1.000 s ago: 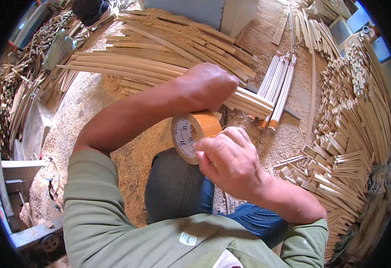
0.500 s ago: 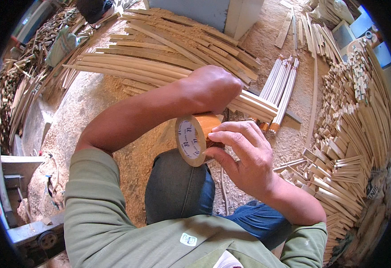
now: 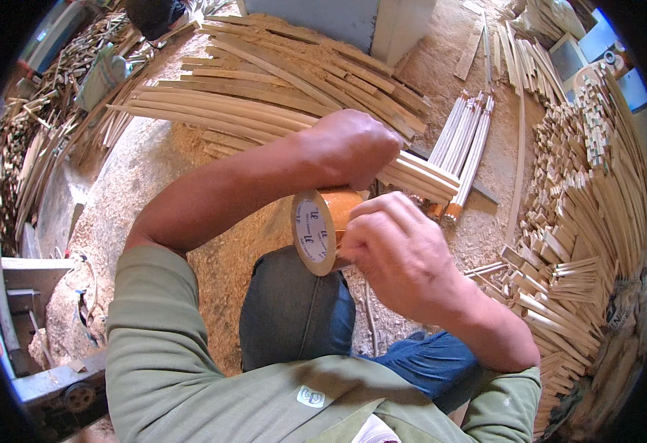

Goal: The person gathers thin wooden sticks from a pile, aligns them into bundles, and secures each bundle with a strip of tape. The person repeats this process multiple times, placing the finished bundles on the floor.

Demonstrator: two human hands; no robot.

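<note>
My left hand [image 3: 357, 146] is closed in a fist over a bundle of long, pale wooden sticks [image 3: 216, 113]; its fingertips are hidden from above. The sticks run from the far left, beneath that hand, and come out on its right. Just below my left wrist is a wide roll of orange-brown packing tape [image 3: 340, 203], its round cardboard end and printed core facing left. My right hand [image 3: 401, 255] bends round the roll's right side, thumb and fingers drawn together at its edge. Whether the fingers pinch a tape end is hidden. My denim-covered knee [image 3: 298, 314] lies below the roll.
Beyond my hands, flat wooden boards [image 3: 286, 63] lie in sawdust. Taped bundles of rods [image 3: 465, 136] rest to the right. A high stack of wood pieces [image 3: 567, 214] fills the right side, with scrap strips [image 3: 24, 148] at left. A machine frame [image 3: 57, 384] stands lower left.
My right hand has turned over and its fingers have curled in against the tape roll, where they were stretched along it before. The roll has rotated slightly. My left hand has hardly moved.
</note>
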